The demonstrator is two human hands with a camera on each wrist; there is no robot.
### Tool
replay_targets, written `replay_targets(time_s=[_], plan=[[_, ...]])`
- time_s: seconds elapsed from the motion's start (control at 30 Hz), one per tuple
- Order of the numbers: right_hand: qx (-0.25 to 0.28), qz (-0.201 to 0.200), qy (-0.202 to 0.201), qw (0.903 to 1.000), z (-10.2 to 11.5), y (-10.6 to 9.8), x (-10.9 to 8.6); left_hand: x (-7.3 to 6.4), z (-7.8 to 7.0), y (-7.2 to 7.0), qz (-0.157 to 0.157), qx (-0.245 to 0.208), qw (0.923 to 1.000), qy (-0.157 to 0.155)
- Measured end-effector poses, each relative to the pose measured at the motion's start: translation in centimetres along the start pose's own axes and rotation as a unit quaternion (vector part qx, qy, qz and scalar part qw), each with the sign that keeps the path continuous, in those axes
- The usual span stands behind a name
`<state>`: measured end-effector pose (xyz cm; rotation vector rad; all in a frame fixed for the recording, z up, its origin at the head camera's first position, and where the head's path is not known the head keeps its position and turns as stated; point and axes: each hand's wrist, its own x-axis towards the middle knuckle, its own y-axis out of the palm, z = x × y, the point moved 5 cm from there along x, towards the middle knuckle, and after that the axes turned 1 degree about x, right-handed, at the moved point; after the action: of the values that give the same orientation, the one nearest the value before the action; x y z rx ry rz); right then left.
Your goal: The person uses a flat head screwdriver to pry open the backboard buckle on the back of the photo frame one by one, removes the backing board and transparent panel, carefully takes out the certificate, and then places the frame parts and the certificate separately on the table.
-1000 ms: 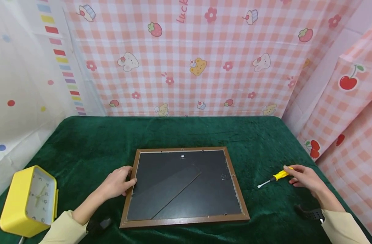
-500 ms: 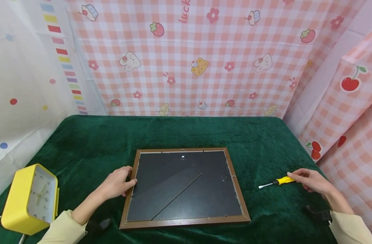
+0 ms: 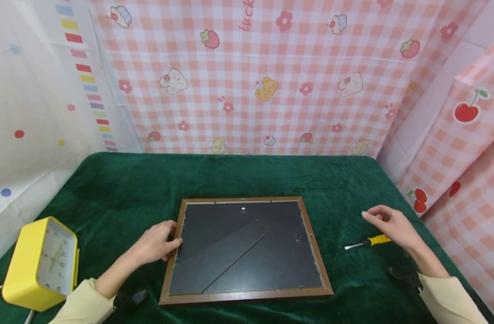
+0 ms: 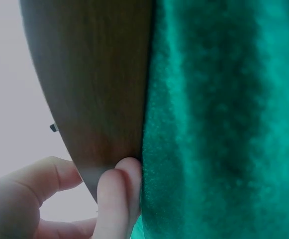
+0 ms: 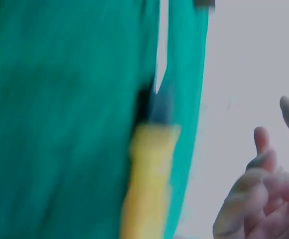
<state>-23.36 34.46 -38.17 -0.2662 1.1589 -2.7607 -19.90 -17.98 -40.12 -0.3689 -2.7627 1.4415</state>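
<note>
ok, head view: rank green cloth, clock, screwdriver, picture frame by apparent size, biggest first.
1. Green cloth
2. Picture frame
3. Clock
4. Screwdriver, clearly smallest, though the right hand may cover its handle end.
Gaps are wide, so no ties.

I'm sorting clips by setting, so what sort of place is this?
Probably a tabletop booth set up for filming: a green velvety cloth covers the work surface, pink checked curtains hang behind it, and a white dotted sheet closes the left side.
</note>
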Motion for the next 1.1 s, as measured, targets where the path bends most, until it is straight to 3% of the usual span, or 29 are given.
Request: replay_targets(time_s=[0.13, 0.23, 0.4, 0.53, 0.63, 0.8, 0.97, 1.1], plan=[[0.016, 0.042, -0.093, 0.9947, 4.6, 3.2, 1.6, 0.0, 0.0, 0.0, 0.001, 0.001, 1.0000, 0.003], [0.014, 0.095, -0.156, 0.9832, 8.1, 6.1, 2.6, -0.1, 0.0, 0.0, 0.002, 0.000, 1.0000, 0.003], [0.010, 0.203, -0.246, 0.9476, 13.4, 11.5, 3.5, -0.1, 0.0, 0.0, 0.000, 0.001, 1.0000, 0.004], [-0.046, 0.272, -0.298, 0.9139, 16.4, 15.3, 3.7, -0.1, 0.0, -0.1, 0.003, 0.003, 1.0000, 0.006], [-0.107, 0.301, -0.321, 0.8916, 17.7, 17.0, 3.8, -0.1, 0.0, -0.1, 0.007, 0.003, 0.9999, 0.007], [-0.179, 0.319, -0.325, 0.8719, 18.9, 18.4, 4.1, -0.1, -0.1, -0.2, 0.012, 0.008, 0.9999, 0.008], [-0.218, 0.312, -0.331, 0.8638, 19.4, 19.1, 4.6, -0.2, -0.2, -0.2, 0.013, 0.009, 0.9998, 0.009], [-0.214, 0.315, -0.317, 0.8684, 19.5, 19.5, 5.2, -0.2, -0.2, -0.3, 0.014, 0.009, 0.9998, 0.010]])
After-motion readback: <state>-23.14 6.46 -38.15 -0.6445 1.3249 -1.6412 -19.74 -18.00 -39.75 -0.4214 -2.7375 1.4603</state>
